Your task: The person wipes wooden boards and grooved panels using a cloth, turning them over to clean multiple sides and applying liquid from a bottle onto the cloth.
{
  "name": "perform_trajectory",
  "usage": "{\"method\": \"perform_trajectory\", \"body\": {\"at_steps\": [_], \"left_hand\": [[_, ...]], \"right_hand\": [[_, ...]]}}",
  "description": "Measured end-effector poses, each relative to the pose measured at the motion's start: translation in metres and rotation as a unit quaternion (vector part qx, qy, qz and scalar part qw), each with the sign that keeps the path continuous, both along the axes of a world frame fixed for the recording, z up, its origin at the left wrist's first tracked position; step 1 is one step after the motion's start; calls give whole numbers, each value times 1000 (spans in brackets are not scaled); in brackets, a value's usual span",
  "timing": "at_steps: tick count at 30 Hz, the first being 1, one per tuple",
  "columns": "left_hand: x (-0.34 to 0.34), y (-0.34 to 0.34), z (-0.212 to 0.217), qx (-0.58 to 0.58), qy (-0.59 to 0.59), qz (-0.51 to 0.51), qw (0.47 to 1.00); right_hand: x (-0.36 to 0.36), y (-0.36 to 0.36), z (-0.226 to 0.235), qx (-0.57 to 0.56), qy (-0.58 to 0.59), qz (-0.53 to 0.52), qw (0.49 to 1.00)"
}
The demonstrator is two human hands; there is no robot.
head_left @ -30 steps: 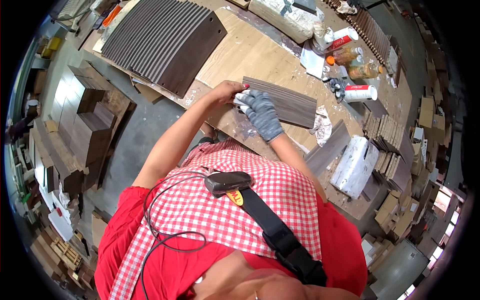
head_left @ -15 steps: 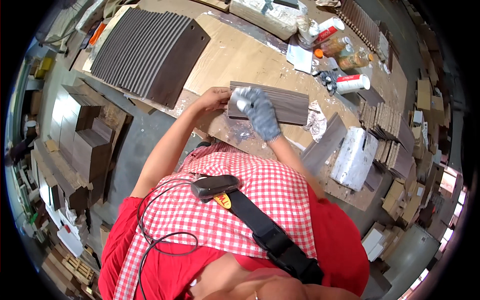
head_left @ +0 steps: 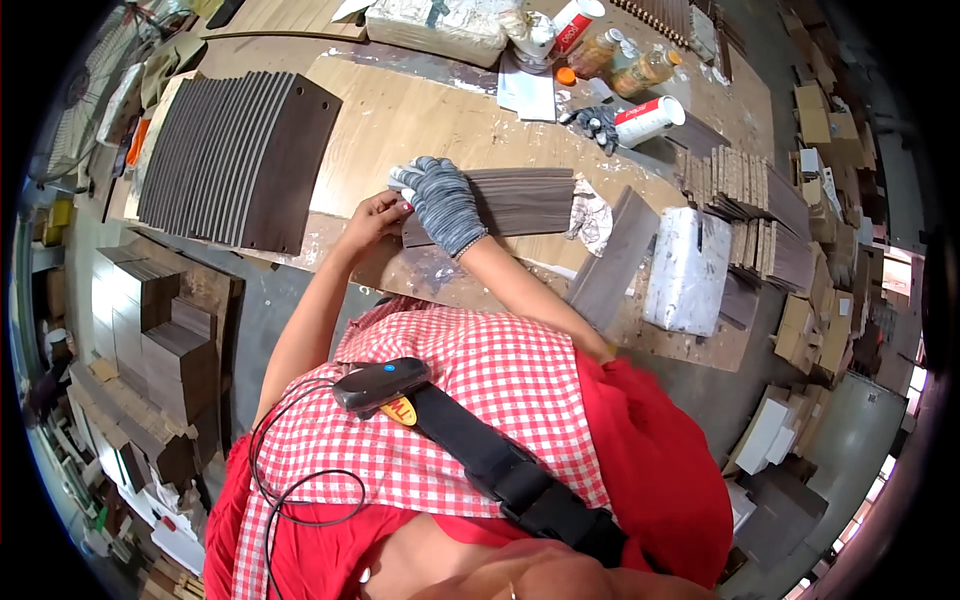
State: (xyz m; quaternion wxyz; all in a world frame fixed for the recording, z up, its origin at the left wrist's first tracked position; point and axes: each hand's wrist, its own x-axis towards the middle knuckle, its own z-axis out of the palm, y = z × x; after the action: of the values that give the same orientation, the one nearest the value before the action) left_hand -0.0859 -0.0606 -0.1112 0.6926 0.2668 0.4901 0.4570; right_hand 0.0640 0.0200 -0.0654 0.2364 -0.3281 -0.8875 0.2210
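Note:
A dark wood-grain board (head_left: 525, 203) lies flat on the workbench in front of me. At its left end my bare left hand (head_left: 376, 220) is closed, the fingertips pinching the board's edge. My right hand (head_left: 440, 200), in a grey knitted glove with white fingertips, rests over the same end. Its fingers are bent together near the far left corner; whatever they hold, if anything, is hidden. A small red spot shows between the two hands, too small to name. A crumpled, stained cloth (head_left: 591, 217) touches the board's right end.
Dark boards stand in a tight row (head_left: 225, 160) at the left. To the right are a loose board (head_left: 615, 255), a white wrapped block (head_left: 688, 272) and stacked panels (head_left: 740, 180). Farther back are a white-and-red tube (head_left: 650, 120), a spare glove (head_left: 597, 128), bottles (head_left: 645, 72) and papers (head_left: 526, 92).
The whole view has shifted, so the bench things appear farther left. My gloved hand has moved over the board's left end, its fingers now reaching the far left corner.

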Motion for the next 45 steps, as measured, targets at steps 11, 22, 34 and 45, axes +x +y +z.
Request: {"method": "perform_trajectory", "body": {"at_steps": [11, 22, 34, 45], "left_hand": [[1, -1, -4, -23, 52, 25, 998], [-10, -4, -10, -36, 14, -7, 999], [-4, 6, 0, -58, 23, 5, 998], [-16, -28, 2, -36, -49, 174, 983]], "right_hand": [[140, 49, 1, 35, -6, -169, 985], [204, 88, -68, -207, 292, -287, 888], [229, 150, -76, -75, 81, -328, 938], [200, 34, -85, 55, -190, -285, 938]]}}
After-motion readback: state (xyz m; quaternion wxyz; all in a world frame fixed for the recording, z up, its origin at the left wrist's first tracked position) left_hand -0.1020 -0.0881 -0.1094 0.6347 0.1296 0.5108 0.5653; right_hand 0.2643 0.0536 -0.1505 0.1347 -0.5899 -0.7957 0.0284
